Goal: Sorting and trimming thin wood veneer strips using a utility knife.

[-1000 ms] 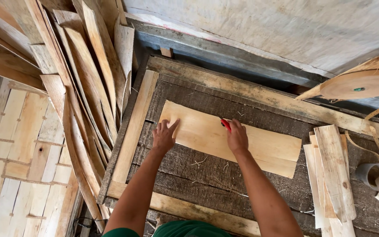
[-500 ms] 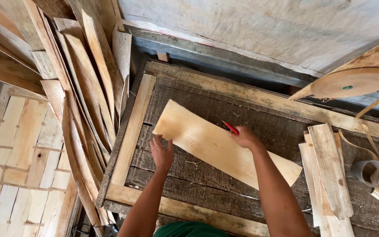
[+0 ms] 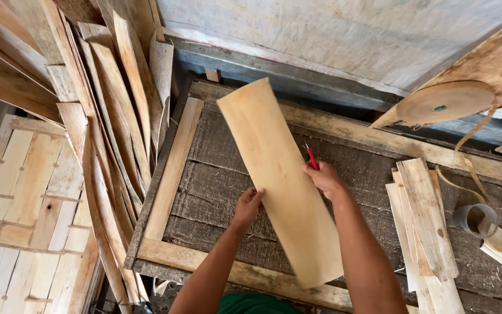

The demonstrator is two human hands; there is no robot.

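Rough plank tabletop with a pale wooden frame: I see the veneer sheet lying lengthwise across it. Left hand and right hand each clasp a long edge, sheet between the grips; a red tool sticks up from the right grip.

The dark table lies bare left of the veneer sheet, out to the pale batten along its left edge, and bare again between the sheet and the strip stack at right. Leaning boards crowd the left side. A tape reel overhangs the far right corner.
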